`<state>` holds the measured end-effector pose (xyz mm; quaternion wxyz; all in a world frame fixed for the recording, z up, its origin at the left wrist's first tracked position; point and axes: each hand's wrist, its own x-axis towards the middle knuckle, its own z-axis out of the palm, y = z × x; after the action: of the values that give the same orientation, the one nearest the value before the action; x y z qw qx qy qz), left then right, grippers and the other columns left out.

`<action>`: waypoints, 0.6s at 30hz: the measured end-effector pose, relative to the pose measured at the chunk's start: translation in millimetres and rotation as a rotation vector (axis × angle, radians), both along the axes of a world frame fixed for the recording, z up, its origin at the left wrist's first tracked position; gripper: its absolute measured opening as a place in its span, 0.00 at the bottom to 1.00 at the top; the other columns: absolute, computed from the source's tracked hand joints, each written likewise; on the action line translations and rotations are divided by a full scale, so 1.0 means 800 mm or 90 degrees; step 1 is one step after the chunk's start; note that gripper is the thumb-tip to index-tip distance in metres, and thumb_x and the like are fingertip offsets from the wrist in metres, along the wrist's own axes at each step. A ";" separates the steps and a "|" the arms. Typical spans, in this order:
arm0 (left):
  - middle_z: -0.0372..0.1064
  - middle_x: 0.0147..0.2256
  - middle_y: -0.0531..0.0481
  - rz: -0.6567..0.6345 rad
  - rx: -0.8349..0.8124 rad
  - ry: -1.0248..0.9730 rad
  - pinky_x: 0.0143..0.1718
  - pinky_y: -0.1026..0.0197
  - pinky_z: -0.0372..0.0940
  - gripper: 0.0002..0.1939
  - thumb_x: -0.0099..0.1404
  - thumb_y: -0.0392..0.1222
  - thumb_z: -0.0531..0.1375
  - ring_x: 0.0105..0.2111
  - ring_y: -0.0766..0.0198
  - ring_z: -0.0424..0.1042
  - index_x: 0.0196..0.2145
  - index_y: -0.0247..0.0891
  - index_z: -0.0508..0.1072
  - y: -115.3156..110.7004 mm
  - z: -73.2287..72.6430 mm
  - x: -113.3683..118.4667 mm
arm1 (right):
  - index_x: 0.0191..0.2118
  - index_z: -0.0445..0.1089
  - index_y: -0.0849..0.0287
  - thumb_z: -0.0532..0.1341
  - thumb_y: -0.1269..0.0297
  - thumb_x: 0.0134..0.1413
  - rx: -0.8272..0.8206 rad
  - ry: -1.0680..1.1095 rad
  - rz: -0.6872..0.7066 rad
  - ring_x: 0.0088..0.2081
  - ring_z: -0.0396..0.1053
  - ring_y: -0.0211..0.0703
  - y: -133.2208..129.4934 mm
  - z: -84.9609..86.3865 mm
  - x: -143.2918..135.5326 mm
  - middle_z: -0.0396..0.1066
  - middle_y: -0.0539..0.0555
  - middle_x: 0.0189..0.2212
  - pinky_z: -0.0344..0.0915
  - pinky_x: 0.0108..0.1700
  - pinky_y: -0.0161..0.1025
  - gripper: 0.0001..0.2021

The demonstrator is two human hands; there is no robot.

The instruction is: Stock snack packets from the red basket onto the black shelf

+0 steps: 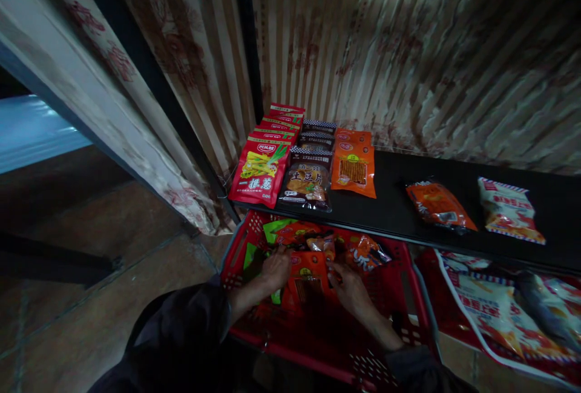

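Note:
Both hands are inside the red basket (318,359) below the black shelf. My left hand (276,269) is closed at the upper left edge of an orange snack bag (308,281). At the bag's right edge, my right hand (348,284) pinches it with thumb and fingers. Behind the bag lie other orange and green packets (295,232) and an orange-black packet (368,252). On the shelf above stand rows of red bags (258,172), dark-topped potato chip bags (306,180) and an orange bag (354,164) like the one between my hands.
An orange packet (439,204) and a white-red packet (511,208) lie farther right on the black shelf (390,190). A second basket (463,314) with white-red packets is at the lower right. Dark metal posts and a patterned curtain (408,48) stand left and behind.

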<state>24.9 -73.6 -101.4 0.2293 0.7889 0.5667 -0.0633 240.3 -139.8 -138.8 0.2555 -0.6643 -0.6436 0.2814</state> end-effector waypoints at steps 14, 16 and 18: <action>0.75 0.41 0.46 -0.080 0.064 -0.088 0.52 0.56 0.62 0.10 0.68 0.39 0.54 0.45 0.57 0.72 0.39 0.39 0.75 -0.001 0.020 0.002 | 0.40 0.68 0.54 0.60 0.60 0.47 -0.027 0.181 -0.106 0.40 0.76 0.52 -0.003 -0.011 -0.014 0.76 0.57 0.38 0.72 0.44 0.48 0.12; 0.76 0.38 0.48 -0.050 0.063 -0.121 0.49 0.58 0.62 0.09 0.68 0.40 0.54 0.41 0.59 0.73 0.37 0.41 0.75 0.005 0.028 0.002 | 0.37 0.67 0.54 0.61 0.56 0.45 -0.020 0.223 -0.132 0.39 0.76 0.52 -0.001 -0.011 -0.011 0.75 0.56 0.36 0.72 0.44 0.48 0.12; 0.77 0.36 0.50 -0.025 0.064 -0.148 0.48 0.58 0.62 0.09 0.67 0.42 0.55 0.39 0.60 0.73 0.36 0.43 0.76 0.011 0.037 0.001 | 0.35 0.67 0.54 0.62 0.53 0.44 -0.023 0.263 -0.143 0.40 0.76 0.53 0.002 -0.010 -0.009 0.75 0.56 0.36 0.71 0.45 0.49 0.14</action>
<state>25.3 -65.2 -72.0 0.2524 0.8121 0.5235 0.0525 233.3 -138.5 -146.9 0.3996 -0.6645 -0.4948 0.3924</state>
